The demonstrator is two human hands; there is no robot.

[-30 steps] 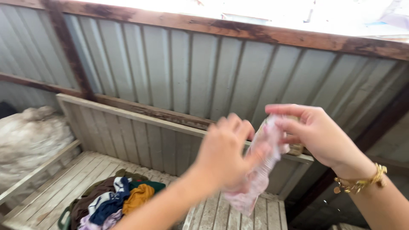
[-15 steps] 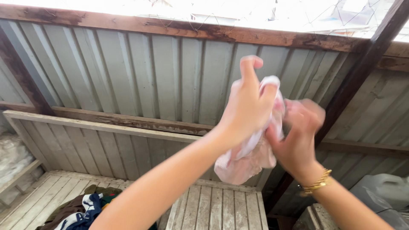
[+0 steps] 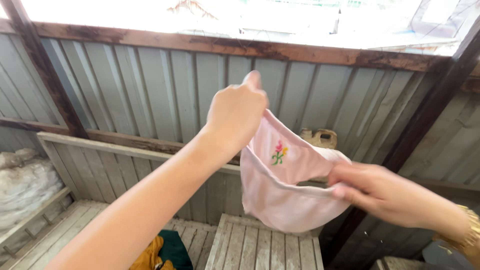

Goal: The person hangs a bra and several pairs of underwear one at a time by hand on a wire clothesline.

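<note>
A small pale pink garment (image 3: 285, 185) with a little embroidered flower is stretched out between my two hands, in front of a corrugated metal wall. My left hand (image 3: 235, 115) is raised and pinches the garment's upper left edge. My right hand (image 3: 385, 192), lower and to the right, grips its right edge with fingers closed. A gold bracelet (image 3: 467, 235) sits on my right wrist. The cloth hangs in the air above a wooden slatted bench (image 3: 260, 245).
A heap of clothes, yellow (image 3: 150, 255) and dark green (image 3: 175, 250), lies on the bench at the bottom. A white bundle (image 3: 22, 185) sits at the far left. A small brown object (image 3: 320, 137) rests on the wooden rail. A dark wooden post (image 3: 430, 115) rises at right.
The garment was bunched between my hands; now it is spread open. My left hand moved left and up, my right hand dropped lower right. The view shifted.
</note>
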